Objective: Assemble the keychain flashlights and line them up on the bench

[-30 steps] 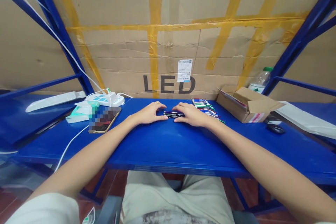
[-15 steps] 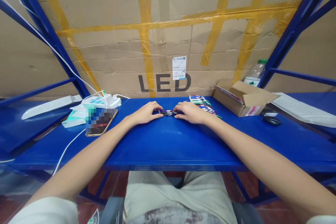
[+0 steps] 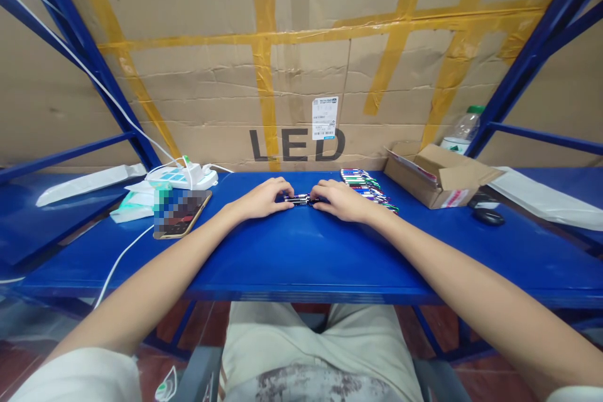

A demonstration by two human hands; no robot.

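A few dark, shiny pens (image 3: 298, 200) lie side by side on the blue table (image 3: 301, 257), pointing left to right. My left hand (image 3: 267, 198) closes its thumb and fingers around their left end. At the opposite end, my right hand (image 3: 340, 200) grips them in the same way, partly hiding the tips. How many pens are in my hands I cannot make out. Just beyond my right hand lies a row of several coloured pens (image 3: 360, 181), in blue, green, red and white, partly covered by that hand.
On the right are an open cardboard box (image 3: 436, 179), a black mouse (image 3: 488, 217) and a plastic bottle (image 3: 461, 132). Left are a phone (image 3: 188, 217), a white power strip (image 3: 181, 176) and a tissue pack (image 3: 136, 204). A large taped cardboard sheet (image 3: 211, 94) stands behind.
The view has tilted and shifted slightly. Both hands stay on the pens at the same spot, with the bundle seeming a little more tightly gathered.
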